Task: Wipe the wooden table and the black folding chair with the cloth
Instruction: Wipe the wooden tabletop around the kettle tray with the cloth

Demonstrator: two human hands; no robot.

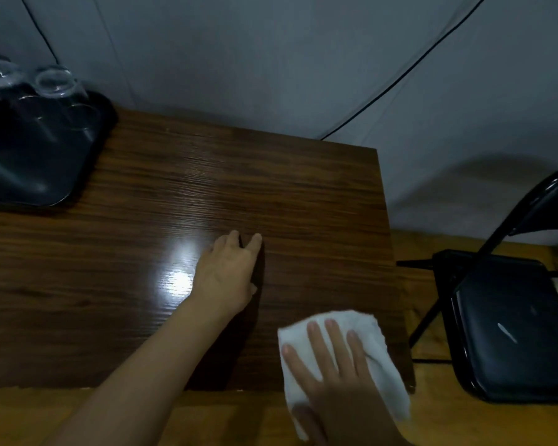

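The dark wooden table [181, 194] fills the middle of the view, with a bright glare spot near its centre. A white cloth [372, 349] lies on its near right corner. My right hand [332, 368] presses flat on the cloth with fingers spread and straight. My left hand [227, 272] rests on the tabletop a little left of and beyond the cloth, fingers extended. The black folding chair [512, 323] stands on the floor to the right of the table, its seat down.
A black tray [36, 162] sits on the table's far left, with upturned clear glasses [54, 82] on it. A grey wall runs behind, with a black cable [400, 75] hanging across it. Yellowish floor shows on the right and below.
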